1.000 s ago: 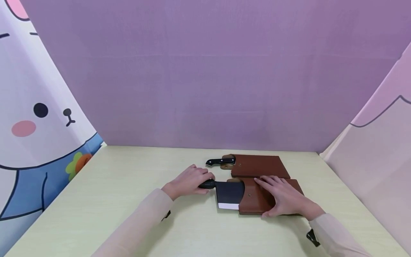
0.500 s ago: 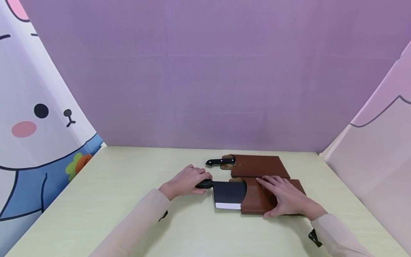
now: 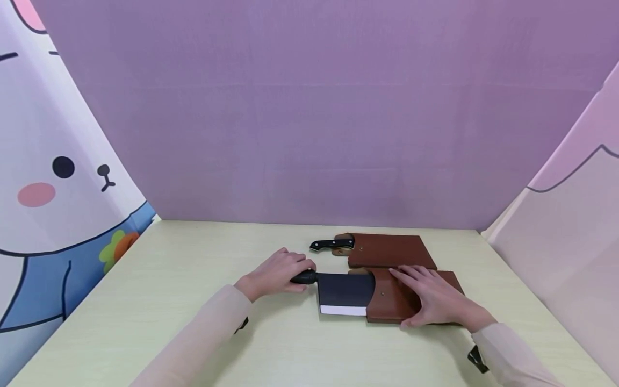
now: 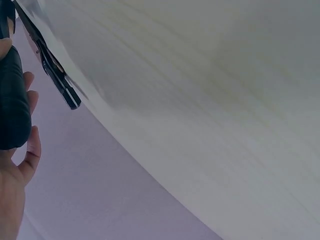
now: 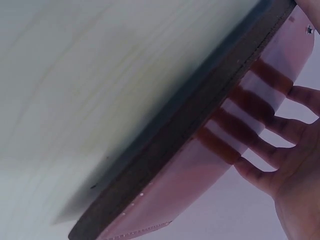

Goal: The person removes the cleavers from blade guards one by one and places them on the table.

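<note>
My left hand (image 3: 276, 273) grips the black handle of a cleaver (image 3: 342, 290). The dark blade, pale along its near edge, lies partly inside a brown leather sheath (image 3: 387, 306); the rest of the blade is hidden there. In the left wrist view, the cleaver handle (image 4: 15, 105) is at the left edge with fingers around it. My right hand (image 3: 437, 298) rests spread on the sheath, thumb by the near edge. The right wrist view has its fingertips touching the glossy sheath (image 5: 175, 190).
Behind, a second brown sheath (image 3: 389, 250) lies flat, with a black riveted knife handle (image 3: 332, 244) sticking out to its left; the left wrist view also catches this knife handle (image 4: 62, 85). A purple backdrop (image 3: 309, 118) stands along the far edge of the pale table (image 3: 208, 252).
My left hand has drawn the cleaver slightly to the left, so more blade shows. The sheath and right hand have shifted a little to the right.
</note>
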Demonstrator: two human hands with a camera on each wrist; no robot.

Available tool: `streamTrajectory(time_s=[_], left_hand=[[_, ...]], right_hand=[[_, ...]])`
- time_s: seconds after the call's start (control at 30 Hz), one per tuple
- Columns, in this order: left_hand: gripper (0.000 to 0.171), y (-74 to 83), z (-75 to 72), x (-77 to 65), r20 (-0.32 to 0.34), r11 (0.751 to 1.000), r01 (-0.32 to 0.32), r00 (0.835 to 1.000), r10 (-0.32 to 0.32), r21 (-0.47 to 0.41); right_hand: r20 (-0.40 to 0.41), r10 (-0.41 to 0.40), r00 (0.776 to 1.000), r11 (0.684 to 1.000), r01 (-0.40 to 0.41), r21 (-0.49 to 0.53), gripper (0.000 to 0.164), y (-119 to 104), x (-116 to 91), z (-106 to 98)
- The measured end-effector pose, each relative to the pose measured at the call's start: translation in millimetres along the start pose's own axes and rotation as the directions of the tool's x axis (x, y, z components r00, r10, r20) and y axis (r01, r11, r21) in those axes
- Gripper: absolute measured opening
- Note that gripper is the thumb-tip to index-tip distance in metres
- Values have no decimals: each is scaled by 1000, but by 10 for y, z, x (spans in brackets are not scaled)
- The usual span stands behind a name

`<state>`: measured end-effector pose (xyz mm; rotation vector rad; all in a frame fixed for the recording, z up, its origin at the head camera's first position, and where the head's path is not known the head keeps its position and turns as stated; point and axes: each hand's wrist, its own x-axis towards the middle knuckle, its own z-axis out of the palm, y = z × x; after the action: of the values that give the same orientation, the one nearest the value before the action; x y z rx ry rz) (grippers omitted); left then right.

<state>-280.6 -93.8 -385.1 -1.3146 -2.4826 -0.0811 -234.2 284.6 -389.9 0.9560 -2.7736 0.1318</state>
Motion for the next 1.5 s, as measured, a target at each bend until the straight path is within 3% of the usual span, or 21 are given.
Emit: streamTrajectory(time_s=[0.63,0.9,1.5], left_hand=[[33,-70,14,-93,-37,1000,-21,999,20,-12],[34,-82,-7,-130,-13,1000,-2,1000,2,-22],[34,-135,-21,-198,-52,1000,-12,999,11,-22]], right_hand=[[43,47,998,998,-48,30,107,50,-53,-20],[41,47,998,998,-48,33,107,72,-60,-19],[43,53,998,998,-55,37,106,97,-85,-45]])
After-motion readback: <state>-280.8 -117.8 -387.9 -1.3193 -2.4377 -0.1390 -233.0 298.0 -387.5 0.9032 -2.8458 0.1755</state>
